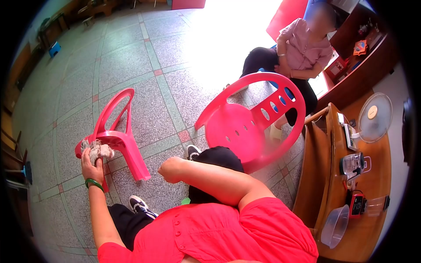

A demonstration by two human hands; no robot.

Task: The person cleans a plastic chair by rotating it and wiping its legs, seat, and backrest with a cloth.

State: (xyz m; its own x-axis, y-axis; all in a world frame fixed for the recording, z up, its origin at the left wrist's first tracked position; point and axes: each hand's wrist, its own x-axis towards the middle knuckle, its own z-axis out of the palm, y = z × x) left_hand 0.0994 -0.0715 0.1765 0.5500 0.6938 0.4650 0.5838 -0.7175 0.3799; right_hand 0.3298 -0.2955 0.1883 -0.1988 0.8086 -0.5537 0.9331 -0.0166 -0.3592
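My left hand (92, 168), with a green bangle on the wrist, is closed on a crumpled pale cloth (101, 151). The cloth lies against the seat of a small pink plastic chair (133, 153) on the left. Over my right knee, my right hand (172, 169) hangs curled into a loose fist, and nothing shows in it. Just beyond that knee stands a larger pink plastic armchair (230, 127) with oval slots in its back.
A person (307, 52) sits beyond the armchair, arms folded. To my right a wooden cabinet (372, 175) bears a fan (376, 117), a glass jug (352, 164) and a clear plastic tub (335, 225). A blue stool (55, 49) stands far left on the tiled floor (127, 52).
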